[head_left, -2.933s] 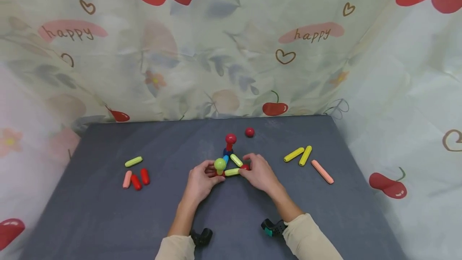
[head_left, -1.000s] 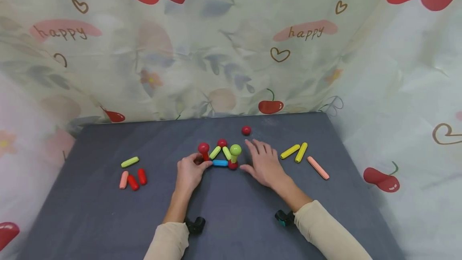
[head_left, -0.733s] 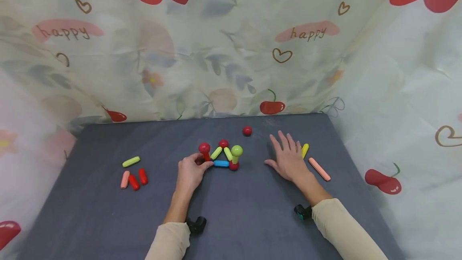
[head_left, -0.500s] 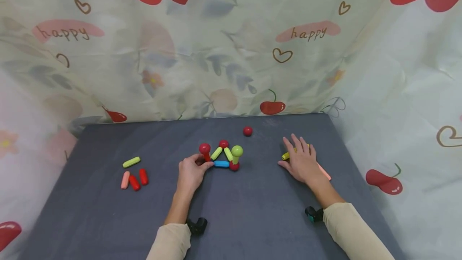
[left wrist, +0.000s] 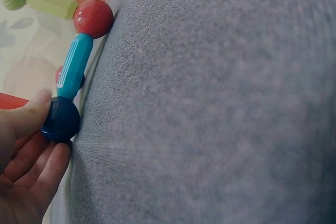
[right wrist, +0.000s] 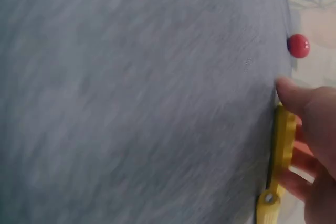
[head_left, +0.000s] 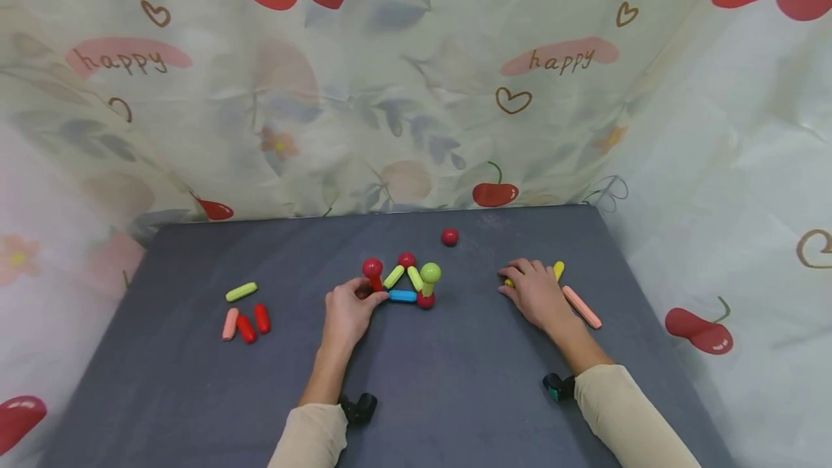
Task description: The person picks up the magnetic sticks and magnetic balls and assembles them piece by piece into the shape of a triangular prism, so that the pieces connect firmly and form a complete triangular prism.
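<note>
With thumb and fingers, my left hand (head_left: 347,313) pinches the dark blue ball (left wrist: 61,120) at the near-left corner of a triangle of magnetic building sticks and balls. A blue stick (head_left: 402,296) joins it to a red ball (head_left: 425,300); two light-green sticks (head_left: 393,277) run back to another red ball (head_left: 406,259). A red stick topped by a red ball (head_left: 373,268) rises from the held corner, and a green ball (head_left: 430,273) tops the right corner. My right hand (head_left: 536,297) curls its fingers round a yellow stick (right wrist: 284,142) on the table, its tip showing between thumb and index finger.
A second yellow stick (head_left: 558,270) and a long pink stick (head_left: 581,307) lie beside the right hand. At the left lie a light-green stick (head_left: 241,292), a short pink one (head_left: 230,324) and two red ones (head_left: 262,318). A loose red ball (head_left: 450,237) sits behind the triangle.
The triangle has been turned, and the left hand now holds its dark blue corner. The right hand has left it, moved right with spread fingers, and curled them round a yellow stick.
</note>
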`<state>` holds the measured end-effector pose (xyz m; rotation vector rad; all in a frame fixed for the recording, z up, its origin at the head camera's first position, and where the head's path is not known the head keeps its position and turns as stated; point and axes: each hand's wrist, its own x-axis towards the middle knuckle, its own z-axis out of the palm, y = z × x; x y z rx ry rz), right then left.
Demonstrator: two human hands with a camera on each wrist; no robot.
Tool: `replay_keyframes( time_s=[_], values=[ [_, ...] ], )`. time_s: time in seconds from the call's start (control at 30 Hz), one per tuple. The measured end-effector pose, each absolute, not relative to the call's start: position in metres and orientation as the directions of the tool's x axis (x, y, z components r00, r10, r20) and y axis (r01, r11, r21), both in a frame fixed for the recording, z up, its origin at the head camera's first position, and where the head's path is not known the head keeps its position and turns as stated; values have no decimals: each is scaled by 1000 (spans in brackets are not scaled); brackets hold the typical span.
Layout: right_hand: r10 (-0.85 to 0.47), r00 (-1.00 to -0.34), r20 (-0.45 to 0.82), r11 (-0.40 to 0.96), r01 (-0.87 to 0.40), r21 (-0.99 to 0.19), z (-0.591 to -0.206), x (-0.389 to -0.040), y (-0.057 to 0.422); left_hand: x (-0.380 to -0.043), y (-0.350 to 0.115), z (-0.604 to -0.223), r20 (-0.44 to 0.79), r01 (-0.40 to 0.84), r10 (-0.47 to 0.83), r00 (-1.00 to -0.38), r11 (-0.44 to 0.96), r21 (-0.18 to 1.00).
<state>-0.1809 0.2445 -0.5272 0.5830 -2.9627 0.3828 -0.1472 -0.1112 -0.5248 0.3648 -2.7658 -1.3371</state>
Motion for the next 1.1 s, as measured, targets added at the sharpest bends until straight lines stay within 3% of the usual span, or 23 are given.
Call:
replay_keyframes(
  time_s=[0.37,0.63,0.8,1.1],
  values=[
    [-367,-930,32,835,-344,-430,-518,-192,248,-146,-111,-525,-44,-179,-233,-971,598,781],
    [-393,-909,136,818,-414,-400,-516,-195,234,-146,-111,-527,-28,-168,-234,-972,602,781],
    [-335,-923,187,749,-381,-542,-489,-195,203,-146,-110,-527,-29,-174,-243,-970,604,777],
    [-286,-877,386,475,-480,-738,-441,-194,135,-145,-110,-526,-33,-179,-243,-970,608,774]
  ],
)
